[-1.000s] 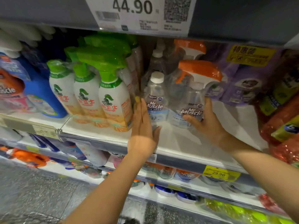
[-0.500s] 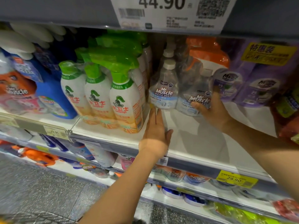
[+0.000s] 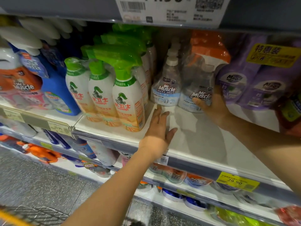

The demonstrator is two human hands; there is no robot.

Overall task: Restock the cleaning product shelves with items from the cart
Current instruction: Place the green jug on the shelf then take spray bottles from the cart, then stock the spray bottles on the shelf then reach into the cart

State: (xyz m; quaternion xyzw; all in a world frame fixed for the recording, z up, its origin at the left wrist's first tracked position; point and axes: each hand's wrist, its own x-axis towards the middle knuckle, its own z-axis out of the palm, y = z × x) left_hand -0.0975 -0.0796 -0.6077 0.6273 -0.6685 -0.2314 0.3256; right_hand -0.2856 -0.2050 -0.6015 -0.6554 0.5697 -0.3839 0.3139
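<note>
At centre right, the right hand (image 3: 213, 108) curls its grip round the base of the Mr Muscle pack (image 3: 201, 93), probably to seat it deep on the shelf (image 3: 203, 144); the left hand (image 3: 158, 129) lies flat just in front, grip wide and empty, likely as a guide

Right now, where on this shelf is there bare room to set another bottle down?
Bare shelf in front of the clear Mr Muscle bottles, between the green-trigger sprays and the purple packs. Left of the sprays it is crowded.
</note>
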